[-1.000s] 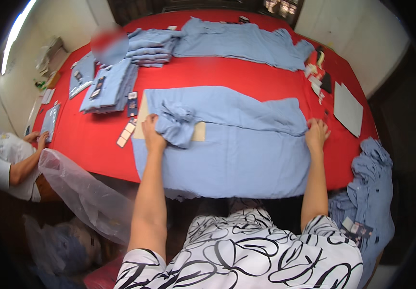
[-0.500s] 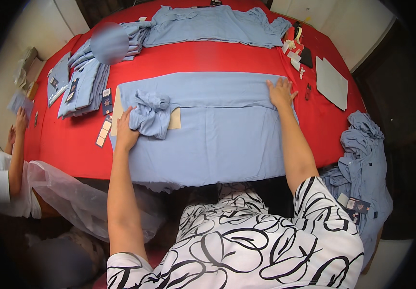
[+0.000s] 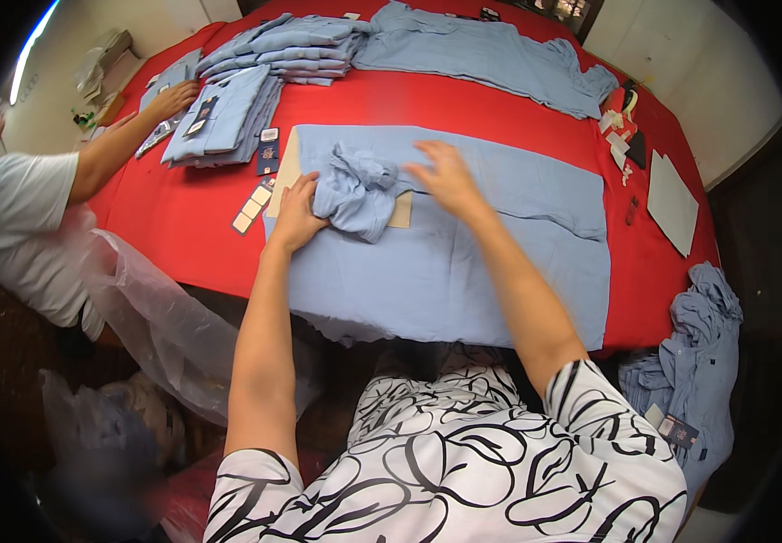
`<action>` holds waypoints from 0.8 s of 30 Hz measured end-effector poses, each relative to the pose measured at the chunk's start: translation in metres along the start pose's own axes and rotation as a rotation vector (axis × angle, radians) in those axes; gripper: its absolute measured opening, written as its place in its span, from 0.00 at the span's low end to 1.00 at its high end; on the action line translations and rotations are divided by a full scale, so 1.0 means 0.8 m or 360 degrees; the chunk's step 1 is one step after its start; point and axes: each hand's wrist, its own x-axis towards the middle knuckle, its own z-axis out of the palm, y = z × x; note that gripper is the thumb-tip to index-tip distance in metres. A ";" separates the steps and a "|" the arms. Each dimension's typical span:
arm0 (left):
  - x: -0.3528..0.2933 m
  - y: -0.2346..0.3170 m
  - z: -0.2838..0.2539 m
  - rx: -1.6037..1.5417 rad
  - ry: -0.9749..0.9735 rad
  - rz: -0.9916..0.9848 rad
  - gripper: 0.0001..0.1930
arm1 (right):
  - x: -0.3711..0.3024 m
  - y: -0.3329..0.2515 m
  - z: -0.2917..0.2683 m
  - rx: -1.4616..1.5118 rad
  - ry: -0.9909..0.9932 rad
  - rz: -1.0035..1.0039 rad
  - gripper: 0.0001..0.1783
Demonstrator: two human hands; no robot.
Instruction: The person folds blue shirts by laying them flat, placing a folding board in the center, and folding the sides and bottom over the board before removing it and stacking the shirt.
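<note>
A light-blue shirt (image 3: pixel 518 262) lies spread before me, one long side folded over along its far edge. Its bunched part (image 3: pixel 355 195) sits crumpled on a tan card (image 3: pixel 288 177) that shows at the left end. My left hand (image 3: pixel 299 214) rests beside the bunch, fingers laid along the card's edge and thumb touching the cloth. Just right of the bunch, my right hand (image 3: pixel 445 178) is over the shirt, slightly smeared, its fingers apart and nothing in them.
Folded shirts with tags (image 3: pixel 221 118) are stacked at the left, near a co-worker's hand (image 3: pixel 174 98). Another shirt (image 3: pixel 481 56) lies at the back. White sheets (image 3: pixel 672 201) lie at the right; a crumpled shirt pile (image 3: pixel 694 362) is beyond the red table (image 3: pixel 205 217).
My right hand has left the shirt's far right end and moved left toward the bunch. My left hand stays beside it. The co-worker's arm now reaches to the stacks. The view has shifted.
</note>
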 end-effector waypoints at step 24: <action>0.006 0.012 -0.006 0.0049 -0.0075 -0.0046 0.36 | -0.078 0.053 -0.008 0.0118 0.0494 0.0474 0.21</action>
